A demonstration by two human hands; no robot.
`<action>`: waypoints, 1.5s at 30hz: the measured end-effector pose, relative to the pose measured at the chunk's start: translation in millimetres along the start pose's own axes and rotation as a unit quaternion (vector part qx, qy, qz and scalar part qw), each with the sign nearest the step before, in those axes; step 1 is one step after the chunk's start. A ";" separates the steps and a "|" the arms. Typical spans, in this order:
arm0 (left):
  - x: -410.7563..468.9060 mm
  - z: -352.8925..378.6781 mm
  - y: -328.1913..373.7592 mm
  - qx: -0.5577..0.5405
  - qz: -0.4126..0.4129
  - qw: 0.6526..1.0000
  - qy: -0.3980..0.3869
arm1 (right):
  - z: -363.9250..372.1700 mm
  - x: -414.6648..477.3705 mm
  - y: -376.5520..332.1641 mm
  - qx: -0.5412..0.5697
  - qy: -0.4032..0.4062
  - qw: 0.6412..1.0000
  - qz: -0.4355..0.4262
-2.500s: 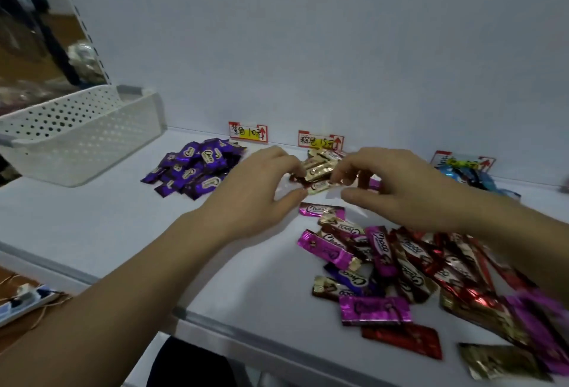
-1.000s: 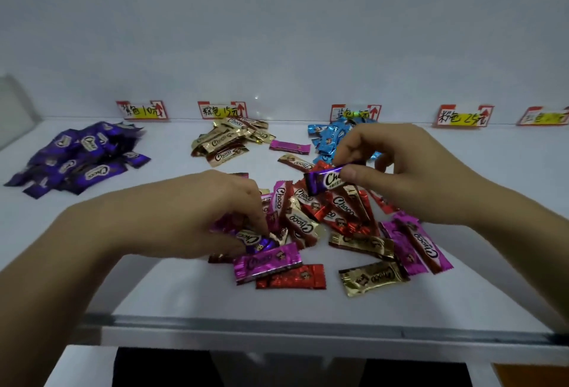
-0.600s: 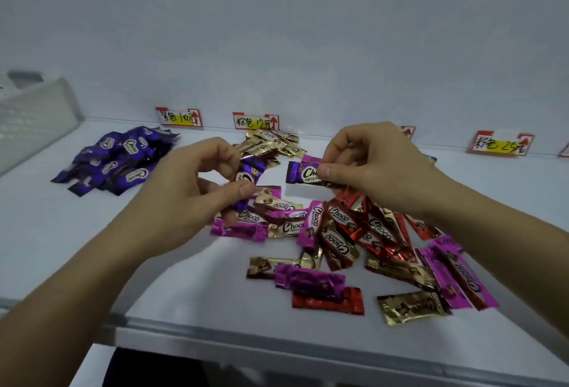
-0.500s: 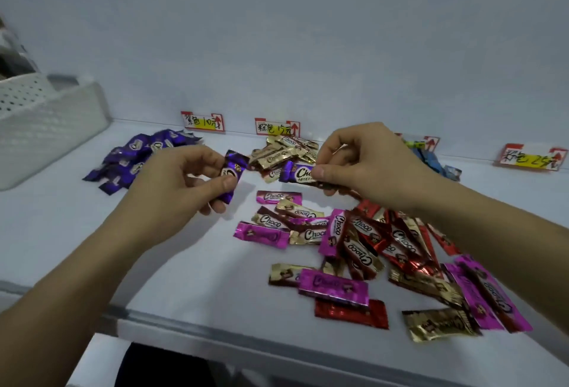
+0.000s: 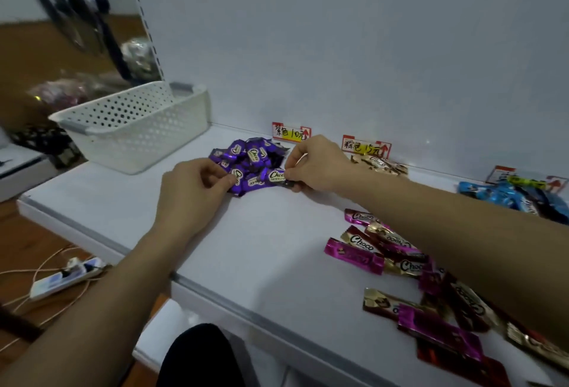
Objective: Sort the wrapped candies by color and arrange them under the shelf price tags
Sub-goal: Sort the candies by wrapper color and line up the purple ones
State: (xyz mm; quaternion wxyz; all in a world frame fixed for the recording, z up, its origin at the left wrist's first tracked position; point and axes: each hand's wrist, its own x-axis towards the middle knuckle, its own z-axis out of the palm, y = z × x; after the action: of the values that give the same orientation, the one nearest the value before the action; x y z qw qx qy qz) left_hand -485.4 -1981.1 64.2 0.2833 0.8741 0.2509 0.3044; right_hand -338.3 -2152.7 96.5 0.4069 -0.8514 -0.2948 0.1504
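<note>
both forearms reach forward and angle in toward each other, left hand knuckles up, thumb and fingers pinching a purple candy, right hand pinching a second purple candy, hands near but apart

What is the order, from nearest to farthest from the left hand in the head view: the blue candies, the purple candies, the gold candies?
From the left hand:
1. Purple candies: right at its fingertips, under the leftmost price tag.
2. Gold candies: to the right, beyond the right hand.
3. Blue candies: farthest to the right.
</note>
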 end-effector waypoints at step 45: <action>-36.0 85.1 142.2 -0.030 0.389 0.785 -0.482 | -131.0 -222.5 84.4 -0.361 -0.107 0.913 -0.154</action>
State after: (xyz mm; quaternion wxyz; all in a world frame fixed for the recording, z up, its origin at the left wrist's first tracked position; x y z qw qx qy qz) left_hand -415.0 -2133.8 86.7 0.2513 0.9217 -0.2884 -0.0648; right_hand -415.0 -2412.5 115.9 0.0555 -0.8631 -0.4984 0.0594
